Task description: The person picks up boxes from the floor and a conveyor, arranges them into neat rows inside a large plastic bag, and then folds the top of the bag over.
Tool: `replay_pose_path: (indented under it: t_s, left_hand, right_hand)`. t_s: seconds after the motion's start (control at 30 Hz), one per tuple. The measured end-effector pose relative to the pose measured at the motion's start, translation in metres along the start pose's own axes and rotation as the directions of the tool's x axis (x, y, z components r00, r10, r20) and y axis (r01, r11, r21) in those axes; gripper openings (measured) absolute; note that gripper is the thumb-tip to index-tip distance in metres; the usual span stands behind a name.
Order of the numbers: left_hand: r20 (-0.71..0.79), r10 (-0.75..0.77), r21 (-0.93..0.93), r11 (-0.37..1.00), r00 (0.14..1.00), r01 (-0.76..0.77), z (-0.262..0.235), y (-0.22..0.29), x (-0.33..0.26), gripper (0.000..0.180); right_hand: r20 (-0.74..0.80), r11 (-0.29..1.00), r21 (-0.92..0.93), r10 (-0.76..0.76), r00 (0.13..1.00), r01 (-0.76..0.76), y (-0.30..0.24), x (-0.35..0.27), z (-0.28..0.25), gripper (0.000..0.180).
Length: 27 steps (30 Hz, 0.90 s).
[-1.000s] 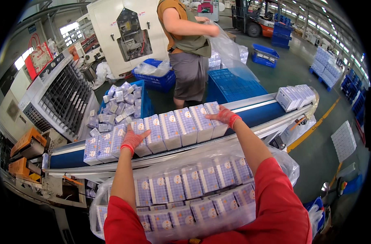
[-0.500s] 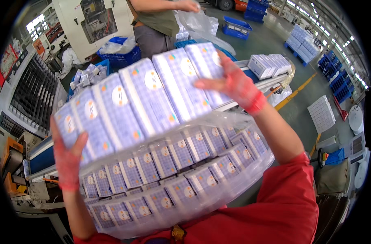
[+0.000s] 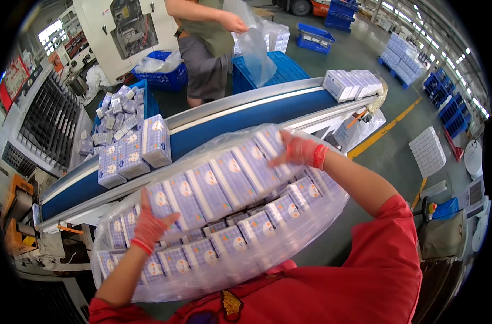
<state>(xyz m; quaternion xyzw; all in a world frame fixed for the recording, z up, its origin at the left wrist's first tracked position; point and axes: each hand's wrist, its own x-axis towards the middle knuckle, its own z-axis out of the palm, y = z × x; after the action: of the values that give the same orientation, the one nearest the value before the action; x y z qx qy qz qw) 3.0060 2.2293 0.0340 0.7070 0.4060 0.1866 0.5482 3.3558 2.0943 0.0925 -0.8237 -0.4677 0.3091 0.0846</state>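
Observation:
A row of several purple-checked tissue packs [image 3: 209,186] is squeezed end to end between my two hands, in the mouth of a large clear plastic bag [image 3: 175,291]. My left hand [image 3: 150,222], in a red fingerless glove, presses the row's left end with thumb and fingers spread around it. At the right end my right hand [image 3: 301,152], gloved alike, grips the last pack. More tissue packs [image 3: 227,242] stand in rows inside the bag, partly hidden beneath the held row.
Beyond the bag runs a blue conveyor belt [image 3: 246,110], with tissue packs [image 3: 130,154] at its left and a group of packs [image 3: 351,85] at its right. A blue crate [image 3: 143,97] holds loose packs. Across the belt a person [image 3: 211,43] handles clear plastic film [image 3: 251,48].
Both my hands have lowered the row of tissue packs from above the belt into the bag. The belt and the packs on its left are now uncovered. The other person's film has shifted.

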Motion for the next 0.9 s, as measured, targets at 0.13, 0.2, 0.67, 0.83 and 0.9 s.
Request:
replay_pose_path:
  t_s: [0.13, 0.2, 0.67, 0.83, 0.9]
  left_hand:
    - [-0.044, 0.159, 0.19, 0.97, 0.986, -0.148, 0.004, -0.028, -0.009, 0.106]
    - [-0.077, 0.103, 0.277, 0.958, 0.992, -0.078, -0.004, -0.033, -0.01, 0.104]
    - [0.041, -0.015, -0.031, 0.999, 0.999, 0.016, 0.0, -0.036, -0.003, 0.093]
    - [0.012, 0.044, 0.148, 0.988, 0.999, -0.045, 0.027, -0.027, 0.001, 0.086]
    - [0.022, -0.025, 0.206, 0.978, 0.999, 0.02, 0.033, -0.018, 0.003, 0.083]
  right_hand:
    - [0.056, 0.979, -0.203, 0.022, 0.998, -0.01, 0.036, -0.019, 0.005, 0.093]
    - [0.137, 0.976, -0.213, 0.071, 0.988, -0.04, 0.038, -0.031, -0.004, 0.088]
    - [0.074, 0.999, -0.032, -0.015, 0.997, 0.017, 0.063, -0.052, 0.032, 0.093]
    - [-0.088, 0.988, 0.14, -0.046, 0.995, 0.058, 0.067, -0.067, 0.029, 0.087]
    - [0.059, 0.972, -0.157, 0.187, 0.981, -0.176, 0.052, -0.075, 0.008, 0.079]
